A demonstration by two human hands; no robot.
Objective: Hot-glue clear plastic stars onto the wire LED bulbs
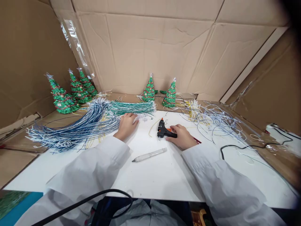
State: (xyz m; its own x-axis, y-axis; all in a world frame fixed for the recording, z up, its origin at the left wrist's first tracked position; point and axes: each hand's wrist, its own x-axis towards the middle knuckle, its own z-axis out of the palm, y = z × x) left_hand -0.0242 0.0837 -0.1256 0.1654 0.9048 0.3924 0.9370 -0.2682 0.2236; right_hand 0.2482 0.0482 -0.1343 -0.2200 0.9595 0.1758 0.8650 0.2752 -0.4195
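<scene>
My right hand (pixel 182 136) is closed around the handle of a black glue gun (pixel 161 128) with orange parts, its nozzle pointing away from me over the white board. My left hand (pixel 128 125) is at a small heap of clear, shiny pieces (pixel 142 117). Its fingers are bent and drawn together at the edge of the heap; whatever is between the fingertips is too small to make out. Just beyond that hand lies a bundle of green and white wires (pixel 133 107). Between my forearms, a whitish pen-like stick with a dark tip (pixel 149 155) rests on the board.
Blue and white wires (pixel 77 128) spread across the left side. Loose pale wires (pixel 218 119) tangle at the right, by a black cable (pixel 246 146). Small green trees (pixel 63 99) with star tops stand at left, and two more (pixel 169 95) at the back. Cardboard walls (pixel 145 47) enclose the table.
</scene>
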